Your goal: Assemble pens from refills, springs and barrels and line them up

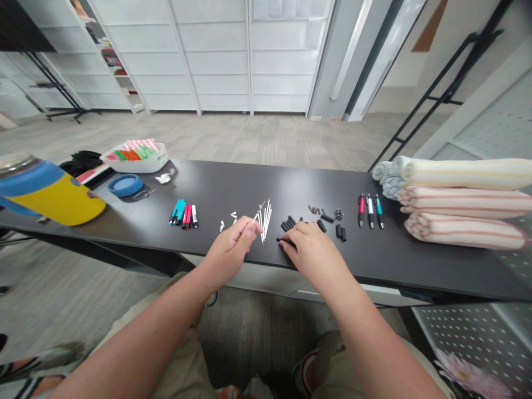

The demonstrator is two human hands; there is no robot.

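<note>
In my left hand (pixel 235 242), a thin white pen refill (pixel 258 215) is pinched between thumb and fingers, its tip pointing up and away. Several white refills (pixel 267 220) lie fanned out just beyond that hand. My right hand (pixel 311 246) is lowered to the table, thumb and finger closed on a small black pen grip (pixel 280 240). Other black grips (pixel 287 224) lie around its fingertips, partly covered by the hand. Farther back are small dark springs (pixel 315 210). Tiny white pen parts (pixel 234 215) lie left of the refills.
Teal, pink and white pen barrels (pixel 183 213) lie to the left; three assembled pens (pixel 370 211) lie to the right. Rolled towels (pixel 465 203) are stacked at the right end. A yellow-blue flask (pixel 54 191), a blue lid (pixel 125 185) and a white basket (pixel 141 164) occupy the left end.
</note>
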